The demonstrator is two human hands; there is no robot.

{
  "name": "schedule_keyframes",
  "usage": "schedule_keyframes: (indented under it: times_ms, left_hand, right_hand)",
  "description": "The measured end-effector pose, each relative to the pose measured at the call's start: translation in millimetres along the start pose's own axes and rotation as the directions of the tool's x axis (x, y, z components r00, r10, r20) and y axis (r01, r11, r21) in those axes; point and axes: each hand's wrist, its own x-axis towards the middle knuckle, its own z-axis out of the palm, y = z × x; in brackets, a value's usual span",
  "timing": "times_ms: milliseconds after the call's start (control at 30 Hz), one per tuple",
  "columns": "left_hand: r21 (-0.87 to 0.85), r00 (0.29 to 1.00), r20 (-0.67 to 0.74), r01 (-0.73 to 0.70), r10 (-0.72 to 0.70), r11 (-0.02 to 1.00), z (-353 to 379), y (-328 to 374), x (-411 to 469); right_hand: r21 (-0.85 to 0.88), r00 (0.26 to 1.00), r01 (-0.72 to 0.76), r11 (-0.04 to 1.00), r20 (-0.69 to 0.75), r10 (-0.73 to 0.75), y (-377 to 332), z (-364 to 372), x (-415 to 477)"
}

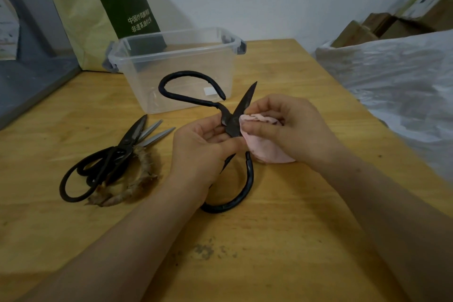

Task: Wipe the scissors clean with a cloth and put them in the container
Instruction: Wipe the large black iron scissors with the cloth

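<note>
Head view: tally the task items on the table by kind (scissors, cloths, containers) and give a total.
Scissors: 3 (open black pair, closed black pair, grey-bladed pair; the last two overlap in a pile, so that count is less sure)
Pink cloth: 1
Clear container: 1
Total: 5

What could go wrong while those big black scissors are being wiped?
1. The black scissors are spread open; the right hand presses the pink cloth against a bare blade and might slip onto its edge.
2. The left hand holds near the pivot; if the blades close, they could nip it.
</note>
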Motion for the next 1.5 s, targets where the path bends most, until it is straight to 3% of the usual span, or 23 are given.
schedule_keyframes:
  times_ms: [333,500,600,700,867,1000,1067,1167,1200,1267,1367,1433,1500]
  left_hand:
    - [-0.003,1.0,-0.009,-0.026,0.026,1.0,1.2,2.7,-4.0]
    - [-0.037,1.0,-0.012,-0.026,0.025,0.999,3.5,3.6,-2.8]
    - [-0.037,1.0,-0.005,-0.025,0.025,0.999,2.4,3.8,-3.0]
    - [-0.026,1.0,0.008,-0.028,0.028,0.999,2.4,3.2,-2.9]
    - [-0.017,1.0,0.003,-0.026,0.026,1.0,3.0,2.4,-2.0]
    - [-0.023,1.0,0.009,-0.029,0.029,0.999,5.1,4.1,-2.1]
    - [-0.02,1.0,0.005,-0.027,0.027,0.999,5.3,3.8,-1.8]
    - [-0.037,1.0,0.004,-0.01,0.01,0.999,7.1,2.9,-1.7]
    - [-0.043,1.0,0.003,-0.007,0.007,0.999,7.9,3.0,-2.0]
    - [-0.049,1.0,0.009,-0.012,0.012,0.999,8.2,3.3,-2.5]
    - [-0.036,0.999,0.013,-0.032,0.032,0.999,6.7,3.7,-2.8]
    - [-0.038,0.999,0.002,-0.035,0.035,0.999,6.1,3.8,-2.9]
    - [-0.033,0.999,0.003,-0.043,0.043,0.999,7.2,4.3,-3.3]
  right_hand:
    - [0.007,0.993,0.087,0.996,-0.086,-0.086,5.6,15.5,1.7]
    - [0.13,0.96,-0.088,0.988,-0.255,0.119,2.4,9.6,6.7]
    - [0.189,0.975,-0.182,0.965,-0.096,0.202,5.2,-0.5,2.8]
    - [0.147,0.991,-0.13,0.981,-0.004,0.132,5.7,3.2,0.7]
    - [0.152,0.988,-0.103,0.983,-0.102,0.119,2.8,10.5,4.6]
    - [0.238,0.924,-0.181,0.954,-0.29,0.248,5.6,-0.5,10.8]
    - [0.18,0.909,-0.043,0.983,-0.402,0.113,3.0,-10.7,10.9]
    - [-0.071,0.824,0.17,0.983,-0.537,-0.181,-5.9,-16.6,9.6]
    - [-0.121,0.816,0.213,0.969,-0.523,-0.245,-8.8,-15.3,9.1]
    - [-0.211,0.878,0.249,0.945,-0.364,-0.312,-10.7,-8.2,8.4]
    - [-0.23,0.96,0.2,0.952,-0.149,-0.238,-9.6,0.7,5.2]
    - [-0.168,0.968,0.144,0.975,-0.182,-0.175,-11.4,-1.6,4.0]
    - [-0.026,0.976,0.012,1.0,-0.215,-0.017,-12.1,-4.4,4.2]
